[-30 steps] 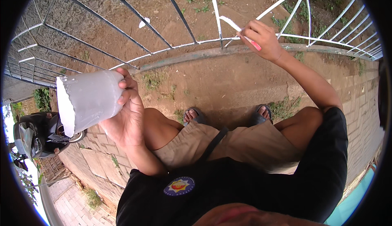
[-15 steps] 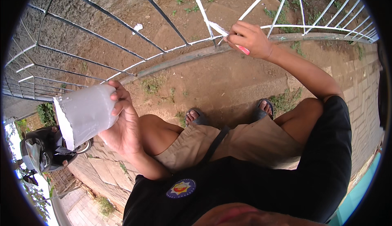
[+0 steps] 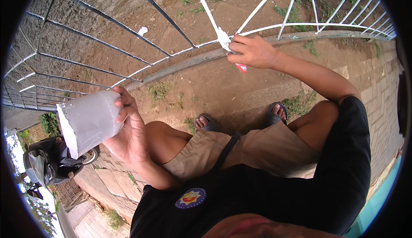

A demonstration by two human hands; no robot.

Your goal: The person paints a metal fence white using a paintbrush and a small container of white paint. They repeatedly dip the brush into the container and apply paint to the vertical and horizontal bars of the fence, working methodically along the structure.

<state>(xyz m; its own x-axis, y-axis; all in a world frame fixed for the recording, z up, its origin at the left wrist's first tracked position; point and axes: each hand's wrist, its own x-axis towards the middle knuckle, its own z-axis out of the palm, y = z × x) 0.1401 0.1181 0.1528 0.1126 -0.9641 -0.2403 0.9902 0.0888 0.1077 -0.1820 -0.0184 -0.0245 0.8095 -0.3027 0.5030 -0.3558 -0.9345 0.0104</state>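
My left hand (image 3: 128,130) is wrapped round a translucent plastic cup (image 3: 91,120) with a ragged cut rim and white paint inside; it is tilted, its mouth toward the left. In my right hand (image 3: 254,52) is a paintbrush (image 3: 223,39), its bristles coated white and a red handle end showing below the fingers. The bristles are at the foot of a white upright bar of the metal fence (image 3: 205,6), where it meets the lower rail. Bars to the right are white; those to the left are mostly dark, with white along the lower rail.
A low concrete curb (image 3: 171,69) runs under the fence. Beyond it lies bare soil with a white scrap (image 3: 142,31). My sandalled feet (image 3: 206,123) rest on dirt and paving. A black motorcycle (image 3: 51,160) stands at the left.
My right hand has moved slightly left and down, turning the brush so its bristles sit lower at the bar's foot. The left hand holds the cup nearly still.
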